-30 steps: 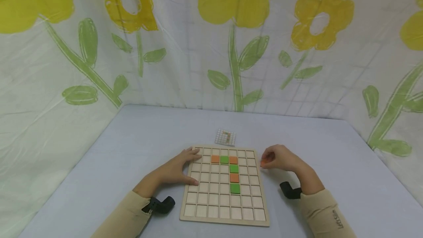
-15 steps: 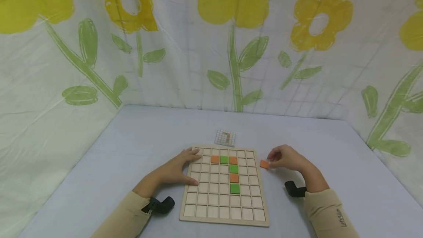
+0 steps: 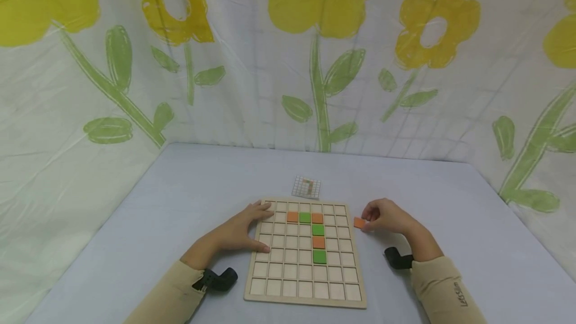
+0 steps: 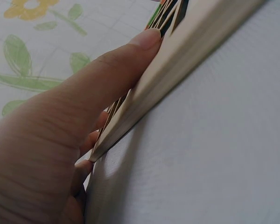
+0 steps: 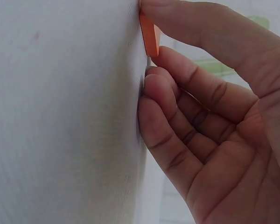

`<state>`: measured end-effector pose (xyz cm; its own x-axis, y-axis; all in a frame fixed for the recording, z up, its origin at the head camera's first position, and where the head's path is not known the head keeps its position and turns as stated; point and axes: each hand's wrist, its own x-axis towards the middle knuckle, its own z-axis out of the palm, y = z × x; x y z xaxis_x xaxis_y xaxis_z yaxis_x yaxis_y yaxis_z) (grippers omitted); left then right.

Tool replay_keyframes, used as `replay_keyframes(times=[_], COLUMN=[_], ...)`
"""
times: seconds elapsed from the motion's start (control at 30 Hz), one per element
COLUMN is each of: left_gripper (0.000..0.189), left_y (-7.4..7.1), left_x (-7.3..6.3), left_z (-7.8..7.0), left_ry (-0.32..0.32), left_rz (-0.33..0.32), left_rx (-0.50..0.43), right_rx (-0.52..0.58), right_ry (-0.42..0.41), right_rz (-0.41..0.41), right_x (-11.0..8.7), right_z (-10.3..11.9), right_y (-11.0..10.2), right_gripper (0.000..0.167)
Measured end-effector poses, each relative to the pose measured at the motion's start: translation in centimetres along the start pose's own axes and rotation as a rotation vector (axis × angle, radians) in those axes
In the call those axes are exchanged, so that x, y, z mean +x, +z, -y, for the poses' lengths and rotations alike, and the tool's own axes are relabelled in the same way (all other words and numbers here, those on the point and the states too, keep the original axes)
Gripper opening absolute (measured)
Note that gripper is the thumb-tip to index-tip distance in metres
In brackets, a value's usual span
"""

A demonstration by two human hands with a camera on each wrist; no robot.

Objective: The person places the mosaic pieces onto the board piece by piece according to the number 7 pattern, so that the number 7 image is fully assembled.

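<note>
A wooden grid board (image 3: 306, 288) lies flat on the table. Several orange and green square tiles sit in its cells, among them a green tile (image 3: 319, 256) lowest in the column. My left hand (image 3: 236, 229) rests on the board's left edge, thumb and fingers spread over the rim; the left wrist view shows the thumb (image 4: 116, 63) on top of the frame. Just beyond the right edge, an orange tile (image 3: 359, 222) lies on the table. My right hand (image 3: 389, 215) pinches it between thumb and index finger, seen edge-on as an orange tile (image 5: 150, 37) in the right wrist view.
Behind the board lies a small card (image 3: 307, 187) printed with a grid pattern. The white table (image 3: 216, 174) ends at a curtain (image 3: 234, 89) with painted flowers. Black wrist cameras stick out from both sleeves.
My right hand first drew a little to the right, uncovering the orange tile, then came slightly back left onto it. The left hand and the board have stayed put.
</note>
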<state>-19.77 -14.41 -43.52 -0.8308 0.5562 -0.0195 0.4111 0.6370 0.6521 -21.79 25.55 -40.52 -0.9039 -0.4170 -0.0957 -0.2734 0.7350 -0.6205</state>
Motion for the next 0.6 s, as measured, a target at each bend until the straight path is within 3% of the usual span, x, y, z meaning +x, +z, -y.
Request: replay_keyframes(times=[0.33, 0.6], left_gripper=[0.091, 0.09], left_y=[0.15, 0.16], left_x=[-0.01, 0.03], left_z=[0.19, 0.18], left_ry=[-0.026, -0.015], left_rz=[0.0, 0.0], left_rx=[0.004, 0.006], right_rx=[-0.05, -0.003], right_ry=[-0.008, -0.021], right_rz=[-0.012, -0.013], right_x=[-0.06, -0.22], right_z=[0.22, 0.63], right_y=[0.33, 0.45], right_gripper=[0.018, 0.016])
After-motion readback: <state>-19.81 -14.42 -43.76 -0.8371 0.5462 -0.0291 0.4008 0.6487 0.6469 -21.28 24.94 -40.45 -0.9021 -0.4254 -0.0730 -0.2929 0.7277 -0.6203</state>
